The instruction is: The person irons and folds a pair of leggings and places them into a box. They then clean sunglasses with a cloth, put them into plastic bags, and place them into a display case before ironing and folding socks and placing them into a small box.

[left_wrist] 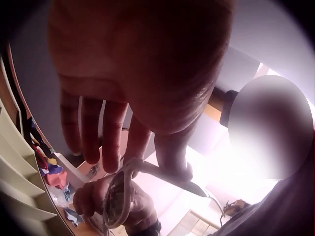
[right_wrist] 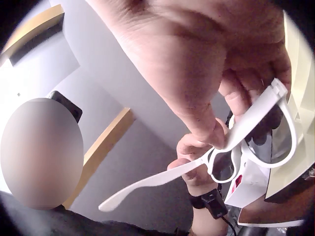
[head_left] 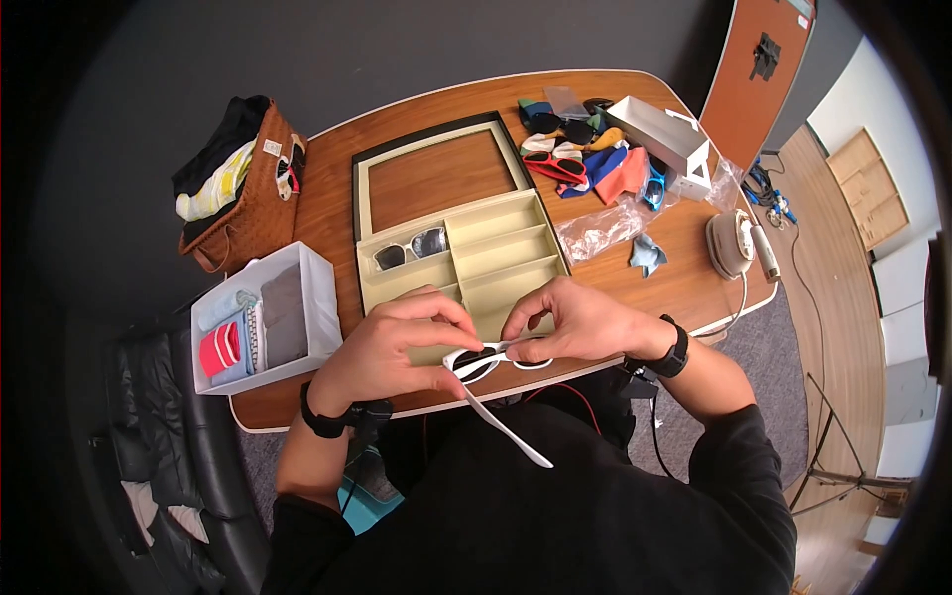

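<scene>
White-framed sunglasses (head_left: pixel 479 373) are held between both hands over the near edge of a compartment case (head_left: pixel 496 238). The left hand (head_left: pixel 397 342) pinches them at one hinge corner with thumb and fingers. From that corner one white temple arm (right_wrist: pixel 152 187) sticks out toward the body. The right hand (head_left: pixel 585 322) pinches the other temple arm (right_wrist: pixel 253 115), which lies folded across the back of the lenses. Another pair of sunglasses (head_left: pixel 411 248), light-framed with dark lenses, rests in a far left compartment of the case.
A white bin (head_left: pixel 322 307) with folded cloths stands left, behind it a brown basket (head_left: pixel 263 193) of clothes. Far right lie red sunglasses (head_left: pixel 555 167), cloths, plastic wrapping (head_left: pixel 605 233) and a white box (head_left: pixel 659 134). A corded beige appliance (head_left: pixel 729 243) stands near the right edge.
</scene>
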### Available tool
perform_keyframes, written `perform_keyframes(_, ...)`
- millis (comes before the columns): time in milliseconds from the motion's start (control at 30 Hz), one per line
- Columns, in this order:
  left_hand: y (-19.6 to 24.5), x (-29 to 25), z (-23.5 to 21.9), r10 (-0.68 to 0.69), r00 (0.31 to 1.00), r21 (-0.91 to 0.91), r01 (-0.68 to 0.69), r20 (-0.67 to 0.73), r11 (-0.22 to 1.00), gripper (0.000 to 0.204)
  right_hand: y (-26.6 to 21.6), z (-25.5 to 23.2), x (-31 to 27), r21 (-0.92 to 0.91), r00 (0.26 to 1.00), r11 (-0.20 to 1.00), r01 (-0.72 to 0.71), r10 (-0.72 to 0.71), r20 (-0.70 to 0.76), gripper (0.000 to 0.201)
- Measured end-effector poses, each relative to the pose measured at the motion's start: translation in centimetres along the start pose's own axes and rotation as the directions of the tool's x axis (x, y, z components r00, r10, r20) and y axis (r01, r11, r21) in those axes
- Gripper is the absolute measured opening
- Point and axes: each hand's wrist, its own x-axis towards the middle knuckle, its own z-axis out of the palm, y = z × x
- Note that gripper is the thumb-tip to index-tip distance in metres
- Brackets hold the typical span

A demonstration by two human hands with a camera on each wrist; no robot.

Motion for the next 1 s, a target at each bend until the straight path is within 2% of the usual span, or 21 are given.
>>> perform_keyframes(33,0.4,0.3,0.0,0.0,1.0,0.002,0.0,0.0,1.0,0.036,-0.2,0.0,0.0,0.0,1.0,1.0,0.002,-0.002,0.0,0.032)
perform_keyframes(100,0.9,0.9,0.3,-0.119,0.993,0.07,0.118,0.012,0.991,0.05,-0.6,0.3,-0.2,-0.113,0.998,0.993,-0.016,0.008,-0.069,0.036)
perform_keyframes(233,0.8,1.5,1.3,-0.137,0.99,0.201,0.125,0.046,0.972,0.051,-2.7,0.6,-0.6,-0.165,0.992,0.981,-0.105,0.091,-0.091,0.036)
perform_keyframes(333,0.9,2.1,2.2,-0.174,0.983,0.269,0.151,0.063,0.951,0.046,-1.9,1.2,-0.5,-0.262,0.991,0.962,-0.069,0.035,-0.131,0.031)
perform_keyframes(400,0.7,2.3,2.9,-0.248,0.967,0.326,0.217,0.054,0.92,0.041,-0.8,1.9,-0.4,-0.34,0.956,0.933,0.121,-0.201,-0.212,0.028)
perform_keyframes(533,0.4,2.4,3.5,-0.243,0.97,0.365,0.219,0.02,0.905,0.033,-1.5,2.1,-0.7,-0.404,0.955,0.911,0.087,-0.192,-0.227,0.026)
perform_keyframes(600,0.5,2.3,4.0,-0.247,0.967,0.367,0.251,-0.058,0.896,0.029,-1.2,2.2,-0.8,-0.445,0.927,0.881,0.162,-0.29,-0.238,0.024)
perform_keyframes(733,0.1,1.9,4.3,-0.239,0.966,0.348,0.26,-0.103,0.901,0.025,-1.0,2.4,-1.1,-0.408,0.93,0.896,0.176,-0.288,-0.229,0.023)
perform_keyframes(800,-0.1,1.6,4.1,-0.23,0.962,0.368,0.269,-0.148,0.89,0.025,-0.6,2.4,-1.3,-0.415,0.825,0.877,0.244,-0.413,-0.386,0.019)
perform_keyframes(833,0.1,1.4,3.8,-0.227,0.963,0.367,0.266,-0.146,0.891,0.023,-0.2,2.0,-1.6,-0.419,0.825,0.877,0.235,-0.408,-0.391,0.019)
perform_keyframes(900,0.0,0.5,3.7,-0.235,0.953,0.331,0.288,-0.192,0.899,0.023,0.9,0.3,-2.4,-0.451,0.693,0.884,0.123,-0.402,-0.599,0.017)
perform_keyframes(933,-0.1,-0.1,3.7,-0.251,0.937,0.296,0.318,-0.241,0.901,0.024,2.2,-0.6,-2.8,-0.44,0.647,0.898,0.007,-0.339,-0.682,0.015)
perform_keyframes(967,-0.3,-0.6,3.6,-0.264,0.928,0.291,0.337,-0.262,0.896,0.026,3.9,-1.7,-3.0,-0.488,0.58,0.871,-0.06,-0.367,-0.727,0.014)
perform_keyframes(1000,-0.3,-1.0,3.6,-0.262,0.93,0.287,0.333,-0.259,0.898,0.026,5.9,-3.0,-3.3,-0.525,0.548,0.84,-0.137,-0.377,-0.747,0.015)
